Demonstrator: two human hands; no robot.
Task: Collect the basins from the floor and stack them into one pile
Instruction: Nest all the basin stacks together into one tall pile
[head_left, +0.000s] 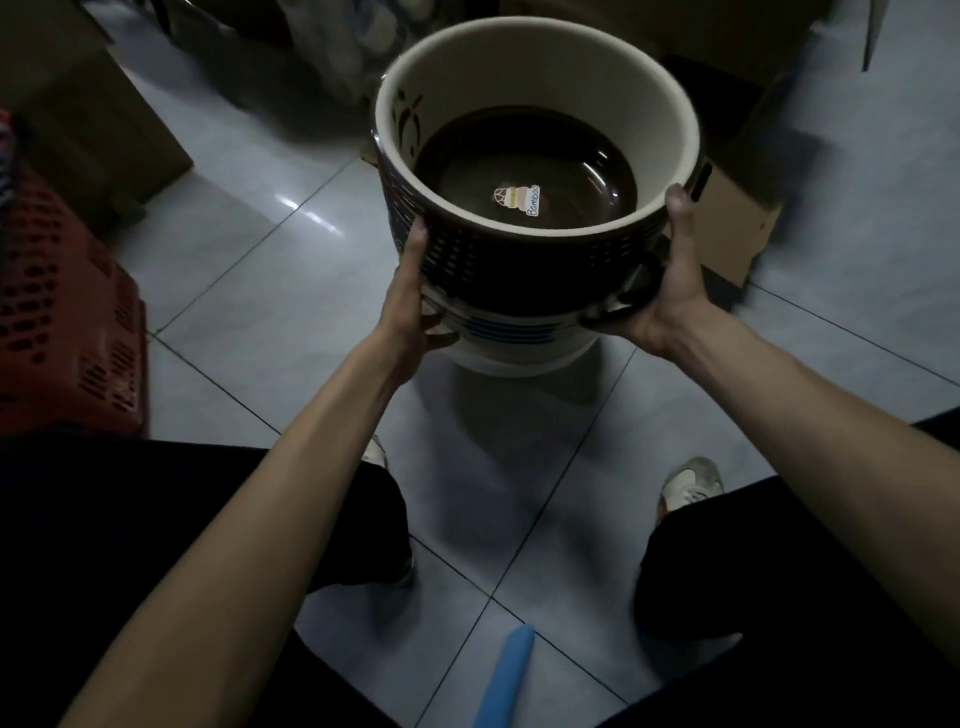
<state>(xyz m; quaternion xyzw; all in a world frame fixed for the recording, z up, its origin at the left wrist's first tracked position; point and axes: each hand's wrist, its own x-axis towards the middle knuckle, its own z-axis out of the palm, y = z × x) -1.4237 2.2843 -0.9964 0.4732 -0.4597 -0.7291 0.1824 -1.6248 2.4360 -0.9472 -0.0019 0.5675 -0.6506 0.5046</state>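
The stack of basins (519, 270) sits in the upper middle of the frame. The left grip (415, 306) and right grip (667, 280) curl round its sides, thumbs up. Beneath lies a dim, pale tiled floor (249, 244), with a red crate (62, 322) at left and a cardboard box (83, 104) in the upper left.

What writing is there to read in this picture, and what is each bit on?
"Bamboo": on a small sticker on the dark bottom inside the top basin of the pile that the left hand and right hand hold.
Nothing else on the sticker is legible.
No readable print shows on the cardboard box or the red crate.
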